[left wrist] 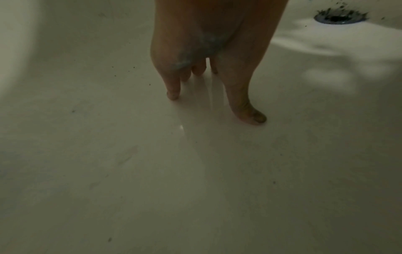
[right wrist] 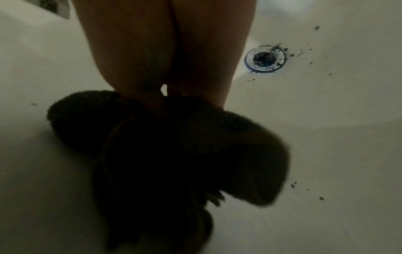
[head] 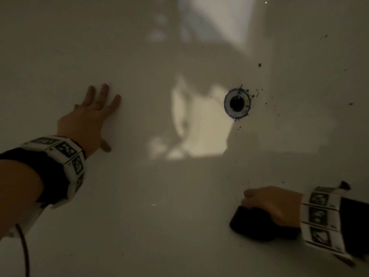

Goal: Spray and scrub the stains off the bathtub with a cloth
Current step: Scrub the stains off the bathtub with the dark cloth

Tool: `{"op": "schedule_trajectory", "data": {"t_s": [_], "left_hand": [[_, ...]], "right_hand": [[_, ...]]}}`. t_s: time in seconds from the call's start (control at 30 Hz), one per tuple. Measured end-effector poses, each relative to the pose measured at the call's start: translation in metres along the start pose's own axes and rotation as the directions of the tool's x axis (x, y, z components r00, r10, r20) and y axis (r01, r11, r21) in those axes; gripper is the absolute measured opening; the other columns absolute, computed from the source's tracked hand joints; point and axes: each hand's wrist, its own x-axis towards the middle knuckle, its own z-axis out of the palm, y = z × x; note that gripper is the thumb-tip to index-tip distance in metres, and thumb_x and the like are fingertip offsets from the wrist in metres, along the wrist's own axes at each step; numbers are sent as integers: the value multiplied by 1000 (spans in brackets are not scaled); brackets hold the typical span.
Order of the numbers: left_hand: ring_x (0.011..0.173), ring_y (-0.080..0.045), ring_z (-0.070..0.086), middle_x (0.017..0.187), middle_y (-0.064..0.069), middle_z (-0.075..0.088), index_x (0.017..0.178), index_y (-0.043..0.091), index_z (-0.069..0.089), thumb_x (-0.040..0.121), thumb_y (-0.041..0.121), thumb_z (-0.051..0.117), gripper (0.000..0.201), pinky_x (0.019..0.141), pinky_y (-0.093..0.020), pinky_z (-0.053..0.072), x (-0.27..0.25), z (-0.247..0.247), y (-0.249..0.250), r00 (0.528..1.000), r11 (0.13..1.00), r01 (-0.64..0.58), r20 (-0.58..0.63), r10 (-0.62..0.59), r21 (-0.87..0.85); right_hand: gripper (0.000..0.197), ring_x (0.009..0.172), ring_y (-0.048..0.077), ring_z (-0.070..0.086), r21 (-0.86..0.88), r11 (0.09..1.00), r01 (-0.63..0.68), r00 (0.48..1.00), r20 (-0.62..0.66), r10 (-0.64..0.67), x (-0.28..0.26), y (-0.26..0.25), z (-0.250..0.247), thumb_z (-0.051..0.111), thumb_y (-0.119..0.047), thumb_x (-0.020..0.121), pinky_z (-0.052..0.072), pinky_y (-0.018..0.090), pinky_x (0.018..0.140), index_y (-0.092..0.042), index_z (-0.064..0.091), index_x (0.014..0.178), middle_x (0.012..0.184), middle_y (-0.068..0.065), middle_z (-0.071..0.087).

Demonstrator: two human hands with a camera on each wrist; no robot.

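Observation:
The white bathtub (head: 159,196) fills the dim head view. Dark specks of stain (head: 257,92) scatter round the metal drain (head: 237,103), and the right wrist view shows the same stains (right wrist: 292,55) beside the drain (right wrist: 265,59). My left hand (head: 93,114) lies flat on the tub floor at the left with its fingers spread and straight. In the left wrist view its fingertips (left wrist: 173,95) touch the floor. At the lower right my right hand (head: 271,204) grips a dark bunched cloth (head: 257,224) and presses it on the tub; the cloth (right wrist: 174,154) hides the fingers.
A bright patch of light (head: 199,124) falls on the tub floor left of the drain. A few more dark specks (head: 351,104) lie toward the right wall. A cable (head: 23,246) hangs from my left wrist band.

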Motion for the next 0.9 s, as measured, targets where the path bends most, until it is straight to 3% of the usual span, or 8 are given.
{"op": "schedule_trajectory", "data": {"t_s": [0.17,0.3,0.37,0.43,0.5,0.6,0.8,0.9], "left_hand": [[142,-16,-18,148,13,-28,144,30,-14,62,24,84,129,115,-45,14,0,-1,1,1000,1000,9,15,-9,-9],[142,-15,-19,139,18,-32,139,28,-20,61,23,84,130,115,-46,14,1,1,-2,1000,1000,-6,8,6,-19],[142,-15,-19,139,18,-31,136,28,-23,61,23,84,131,115,-45,13,2,2,-4,1000,1000,-15,2,15,-27],[142,-15,-18,139,18,-31,134,28,-24,61,25,84,131,115,-45,13,2,3,-4,1000,999,-25,-6,25,-24],[142,-16,-18,139,18,-31,133,28,-25,61,25,84,130,115,-45,14,1,2,-4,1000,999,-25,-10,25,-21],[141,-14,-19,138,18,-33,131,27,-26,61,22,84,130,116,-44,13,1,2,-4,1000,999,-25,-9,24,-34],[141,-15,-21,137,18,-36,129,27,-29,62,22,83,130,115,-43,12,0,2,-3,1000,999,-28,2,28,-33],[141,-16,-21,136,17,-37,129,26,-30,63,22,82,130,115,-43,11,-1,0,-3,1000,999,-25,16,25,-31]], "right_hand": [[29,117,25,48,-133,980,-146,956,-272,105,47,12,-13,40,-22,98,36,28,96,-10,45,124,132,12,46],[46,122,29,44,57,929,-365,766,-550,335,51,37,-48,44,-19,96,32,30,102,-12,35,140,140,13,35],[34,104,35,53,259,902,-346,520,-747,414,43,50,-78,47,-12,90,41,35,85,-4,50,123,122,19,47],[25,84,36,57,301,890,-341,121,-925,359,31,65,-123,46,-19,86,38,32,63,-5,54,105,103,21,55],[37,94,32,55,408,853,-325,-141,-913,383,14,90,-167,42,-35,91,40,31,68,-10,50,117,112,15,55],[61,119,32,45,472,804,-363,-82,-875,477,3,135,-213,33,-43,86,39,42,100,-8,36,136,135,14,41],[49,122,52,31,358,756,-548,278,-775,568,22,123,-196,53,-17,90,29,57,104,1,37,133,142,33,20],[55,120,52,34,445,744,-498,272,-735,621,49,84,-154,57,-12,88,31,51,101,-5,35,137,145,33,16]]}}
